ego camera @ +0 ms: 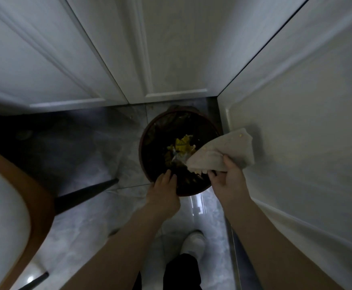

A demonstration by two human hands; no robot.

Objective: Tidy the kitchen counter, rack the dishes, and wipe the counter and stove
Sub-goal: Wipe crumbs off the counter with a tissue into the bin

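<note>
A round dark waste bin [150, 130] stands on the grey floor, lined with a dark bag and holding yellow food scraps [181, 144]. My left hand [163, 191] rests on the bin's near rim, fingers curled over the bag's edge. My right hand [228, 181] grips a pale cloth [223, 150] held tilted over the bin's right side; crumbs cling to the cloth and to its lower edge.
White cabinet doors [170, 49] close off the back and a white panel [306, 122] runs along the right. A chair with a pale seat, brown edge [37, 197] and dark legs stands at the left. My white shoe [192, 243] is on the shiny tiled floor below.
</note>
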